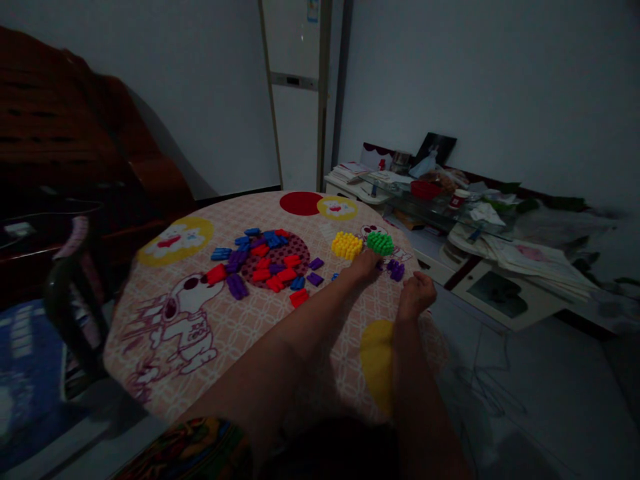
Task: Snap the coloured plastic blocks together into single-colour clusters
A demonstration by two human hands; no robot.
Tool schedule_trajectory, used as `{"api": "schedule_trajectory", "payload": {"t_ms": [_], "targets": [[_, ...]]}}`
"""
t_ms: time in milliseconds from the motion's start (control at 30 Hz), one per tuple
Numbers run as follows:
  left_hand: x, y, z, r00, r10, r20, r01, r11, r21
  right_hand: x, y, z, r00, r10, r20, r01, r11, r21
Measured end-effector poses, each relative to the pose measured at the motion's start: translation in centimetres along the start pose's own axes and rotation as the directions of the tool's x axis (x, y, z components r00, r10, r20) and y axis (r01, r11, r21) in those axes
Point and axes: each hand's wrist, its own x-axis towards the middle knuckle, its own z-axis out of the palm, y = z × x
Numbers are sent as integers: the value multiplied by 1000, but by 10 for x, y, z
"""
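Observation:
My left hand [365, 265] reaches across the round table [165, 347] and rests at the near edge of a green block stack [381, 243]; its fingers are hidden from me. Beside that stack sits a yellow block stack [347, 245]. My right hand [417, 294] is curled into a loose fist at the table's right edge, close to a few purple blocks [396, 269]; nothing shows inside it. Several loose red, blue and purple blocks [265, 263] lie scattered in the middle of the cartoon-printed tablecloth.
A dark wooden chair [75, 173] stands at the left. A low glass-topped cabinet [450, 207] cluttered with papers, a red bowl and a cup runs along the right wall. A tall white appliance [297, 93] stands behind the table. The room is dim.

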Motion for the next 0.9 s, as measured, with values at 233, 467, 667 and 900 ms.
{"api": "schedule_trajectory", "payload": {"t_ms": [233, 467, 667, 900], "targets": [[0, 1, 10, 988, -152, -22, 151, 987, -52, 0, -3, -1, 1000, -10, -16, 9, 999, -33], [-4, 15, 12, 986, -158, -44, 152, 980, -128, 0, -7, -1, 1000, -13, -15, 12, 1000, -21], [-1, 25, 13, 987, -148, -55, 141, 982, -123, -1, -4, -1, 1000, -21, -18, 21, 1000, -17], [7, 29, 19, 986, -157, -51, 149, 980, -133, 1, -2, -1, 999, -48, -5, 48, 998, -35]]}}
